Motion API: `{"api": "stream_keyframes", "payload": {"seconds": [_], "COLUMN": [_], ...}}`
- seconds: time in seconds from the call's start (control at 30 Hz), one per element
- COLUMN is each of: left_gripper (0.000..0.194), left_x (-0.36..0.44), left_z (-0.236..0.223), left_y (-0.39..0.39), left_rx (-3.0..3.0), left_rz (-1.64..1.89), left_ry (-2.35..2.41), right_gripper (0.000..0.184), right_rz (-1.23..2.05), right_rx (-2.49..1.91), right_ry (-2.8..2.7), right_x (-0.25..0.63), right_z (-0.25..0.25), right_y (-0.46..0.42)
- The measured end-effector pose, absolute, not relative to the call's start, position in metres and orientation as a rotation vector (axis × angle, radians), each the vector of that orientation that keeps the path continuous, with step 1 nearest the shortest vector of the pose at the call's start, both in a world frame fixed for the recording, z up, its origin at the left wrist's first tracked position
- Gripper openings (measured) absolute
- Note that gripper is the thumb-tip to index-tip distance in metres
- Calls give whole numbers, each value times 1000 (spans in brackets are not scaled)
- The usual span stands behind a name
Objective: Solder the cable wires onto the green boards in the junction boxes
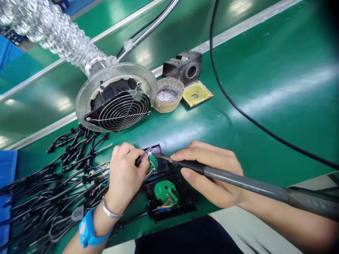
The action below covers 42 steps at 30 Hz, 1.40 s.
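Observation:
My right hand (212, 169) is closed round the handle of a soldering iron (238, 180), whose tip reaches the upper green circuit board (153, 162). That board sits in a black plastic housing (162, 167). My left hand (129, 167) pinches a thin wire (143, 155) at the same board's edge; part of the board is hidden behind its fingers. Below lies a second circuit board (165, 192) in another black housing, with coloured wires (166, 205) running to it from a black cable. My left wrist wears a blue strap (91, 231) and a silver bangle.
A fume extractor (119, 109) with a wire grille hangs over the bench's left half. Behind stand a bowl of solder bits (168, 95), a yellow sponge (197, 94) and an iron holder (185, 67). Many black cables (53, 190) lie left, beside a blue bin (10, 165).

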<state>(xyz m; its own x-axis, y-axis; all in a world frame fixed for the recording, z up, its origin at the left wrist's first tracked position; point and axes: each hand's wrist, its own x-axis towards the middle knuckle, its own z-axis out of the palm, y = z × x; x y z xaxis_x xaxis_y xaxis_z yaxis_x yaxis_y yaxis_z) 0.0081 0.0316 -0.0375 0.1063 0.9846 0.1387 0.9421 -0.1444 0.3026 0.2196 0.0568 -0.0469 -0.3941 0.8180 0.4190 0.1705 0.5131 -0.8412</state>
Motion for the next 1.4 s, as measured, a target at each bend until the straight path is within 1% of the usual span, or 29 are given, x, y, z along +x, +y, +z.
{"api": "stream_keyframes", "payload": {"seconds": [0.17, 0.47, 0.67, 1.0, 1.2, 1.4], "left_gripper": [12, 13, 15, 13, 12, 12], "left_x": [9, 10, 11, 10, 9, 9], "left_z": [-38, -38, -39, -40, -41, -42], "left_y": [31, 31, 32, 32, 32, 31], "left_rx": [2241, 2259, 2287, 2302, 2301, 2306], "left_rz": [451, 443, 426, 457, 485, 504], "left_ry": [1969, 1966, 1967, 1971, 1957, 1941], "right_gripper": [23, 28, 27, 26, 32, 46], "right_rz": [904, 924, 881, 814, 657, 686], "right_rx": [-826, -804, -774, -806, -787, -808], "right_ry": [-1886, -1847, -1868, -1853, -1726, -1501], "right_x": [220, 218, 218, 229, 228, 218], "right_z": [-47, -49, -47, -35, -43, -61], "right_y": [59, 58, 58, 58, 57, 54]}}
